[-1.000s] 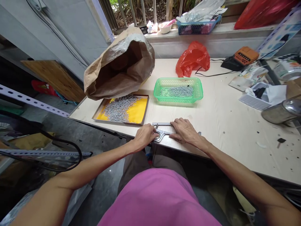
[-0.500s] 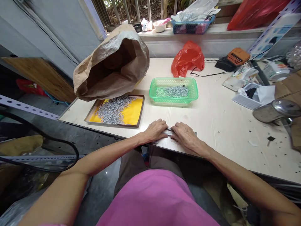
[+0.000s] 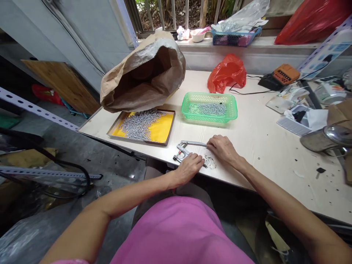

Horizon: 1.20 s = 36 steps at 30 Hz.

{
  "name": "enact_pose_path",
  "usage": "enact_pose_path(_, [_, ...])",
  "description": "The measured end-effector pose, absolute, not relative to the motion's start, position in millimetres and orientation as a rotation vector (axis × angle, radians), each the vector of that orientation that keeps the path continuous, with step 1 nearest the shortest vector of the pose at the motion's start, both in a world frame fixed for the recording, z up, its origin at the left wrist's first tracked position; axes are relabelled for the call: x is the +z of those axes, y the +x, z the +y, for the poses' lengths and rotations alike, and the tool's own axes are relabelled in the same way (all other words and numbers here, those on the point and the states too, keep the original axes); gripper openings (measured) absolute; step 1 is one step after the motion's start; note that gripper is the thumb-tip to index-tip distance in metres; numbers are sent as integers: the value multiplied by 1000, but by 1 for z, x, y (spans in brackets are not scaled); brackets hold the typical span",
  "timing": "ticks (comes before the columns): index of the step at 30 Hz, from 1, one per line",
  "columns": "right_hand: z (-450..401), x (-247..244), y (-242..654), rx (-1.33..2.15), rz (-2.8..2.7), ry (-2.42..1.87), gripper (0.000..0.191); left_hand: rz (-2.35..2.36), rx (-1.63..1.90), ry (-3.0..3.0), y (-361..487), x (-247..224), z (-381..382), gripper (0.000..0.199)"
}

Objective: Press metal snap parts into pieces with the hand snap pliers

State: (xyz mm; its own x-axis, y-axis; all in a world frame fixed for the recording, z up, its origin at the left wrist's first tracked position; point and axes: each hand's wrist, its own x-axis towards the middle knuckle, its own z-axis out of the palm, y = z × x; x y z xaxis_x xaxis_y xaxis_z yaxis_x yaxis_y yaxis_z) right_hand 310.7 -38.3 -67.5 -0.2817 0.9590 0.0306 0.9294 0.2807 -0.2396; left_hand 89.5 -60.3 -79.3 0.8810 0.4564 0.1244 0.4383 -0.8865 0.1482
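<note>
Grey metal snap-fastener pliers (image 3: 194, 143) lie at the table's front edge, jaws to the left and handles spread apart. A spring and a small red part show near the jaws. My left hand (image 3: 190, 168) is closed on the lower handle. With its fingers closed, my right hand (image 3: 222, 148) grips the end of the upper handle. A worn, scratched patch (image 3: 210, 162) of tabletop shows between the hands. Beyond them stands a green plastic basket (image 3: 209, 116) holding small silver metal pieces. To the left, a shallow tray (image 3: 162, 135) with a yellow bottom bears a heap of similar pieces (image 3: 140, 124).
A large open brown paper bag (image 3: 145, 97) leans over the tray's back. Behind the basket lies a red plastic bag (image 3: 227, 75). An orange and black charger (image 3: 283, 75), a white box (image 3: 295, 123) and a metal mug (image 3: 316, 141) stand to the right.
My hands have moved apart and the pliers' handles have spread open. The left hand has come nearer to me, the right a little away. The view has shifted slightly.
</note>
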Motion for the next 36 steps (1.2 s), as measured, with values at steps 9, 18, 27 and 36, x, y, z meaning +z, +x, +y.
enact_pose_path(9, [-18, -38, 215, 205, -2778, -1329, 17, 725, 280, 2911, 92, -97, -73, 26])
enact_pose_path(18, [-5, -60, 168, 129, -2970, -938, 16, 722, 329, 2822, 76, -125, -80, 23])
enact_pose_path(27, [37, 5, 252, -76, -1923, -1123, 18, 1123, 705, 2817, 34, -70, -2, 23])
enact_pose_path(36, [-4, -19, 284, 195, -2167, -1491, 35, 1842, 97, 2456, -28, -51, 131, 22])
